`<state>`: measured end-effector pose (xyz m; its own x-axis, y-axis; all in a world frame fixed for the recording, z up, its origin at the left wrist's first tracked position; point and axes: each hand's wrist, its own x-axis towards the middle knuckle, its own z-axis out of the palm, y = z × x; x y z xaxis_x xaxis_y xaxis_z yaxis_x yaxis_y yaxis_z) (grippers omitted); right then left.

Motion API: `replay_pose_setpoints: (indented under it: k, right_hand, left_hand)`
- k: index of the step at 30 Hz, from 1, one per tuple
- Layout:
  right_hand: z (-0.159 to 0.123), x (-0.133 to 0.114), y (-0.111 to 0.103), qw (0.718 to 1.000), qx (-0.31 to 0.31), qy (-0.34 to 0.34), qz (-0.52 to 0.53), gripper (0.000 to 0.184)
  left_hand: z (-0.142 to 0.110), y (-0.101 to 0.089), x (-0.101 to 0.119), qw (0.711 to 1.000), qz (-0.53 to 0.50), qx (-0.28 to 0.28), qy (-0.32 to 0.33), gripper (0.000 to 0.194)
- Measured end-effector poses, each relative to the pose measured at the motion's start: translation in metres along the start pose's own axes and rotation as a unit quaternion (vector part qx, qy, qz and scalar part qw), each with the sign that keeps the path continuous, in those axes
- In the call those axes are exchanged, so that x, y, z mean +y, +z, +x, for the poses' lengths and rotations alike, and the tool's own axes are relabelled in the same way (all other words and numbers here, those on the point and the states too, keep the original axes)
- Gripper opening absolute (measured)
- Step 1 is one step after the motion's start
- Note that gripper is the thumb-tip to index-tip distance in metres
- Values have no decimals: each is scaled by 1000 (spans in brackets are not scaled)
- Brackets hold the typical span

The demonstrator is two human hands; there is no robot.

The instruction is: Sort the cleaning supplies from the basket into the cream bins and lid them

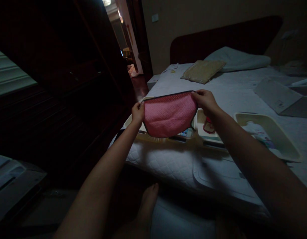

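A pink textured cloth with dark edging [170, 114] is stretched between my two hands above the near edge of the bed. My left hand [138, 114] pinches its upper left corner. At the upper right corner, my right hand [205, 102] grips it between thumb and fingers. A short dark loop dangles from the cloth's lower right side. Behind and below it, cream plastic baskets stand on the bed, partly hidden by the cloth. One basket [198, 119] holds a red and white item that I cannot make out.
Right of my right forearm, a cream bin [290, 146] holds a white bottle [258, 131]. Farther back on the bed [165, 81] lie a tan cushion [203, 71], a pale folded blanket [239, 59] and an open grey box [277, 96]. A dark cabinet [56, 66] stands at left.
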<state>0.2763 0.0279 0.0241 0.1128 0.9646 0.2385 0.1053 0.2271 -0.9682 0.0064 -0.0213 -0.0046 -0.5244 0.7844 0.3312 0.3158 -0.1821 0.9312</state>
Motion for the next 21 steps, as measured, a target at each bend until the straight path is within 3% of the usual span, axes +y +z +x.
replay_pose_setpoints:
  k: [8, 21]
  right_hand:
    - [-15, -10, 13, 998, -27, 60, -3, 13]
    - [-45, -30, 45, 978, -181, 100, 39, 13]
  left_hand:
    - [-11, 9, 10, 999, -12, -29, -17, 24]
    - [-43, 33, 38, 978, -52, -200, 32, 14]
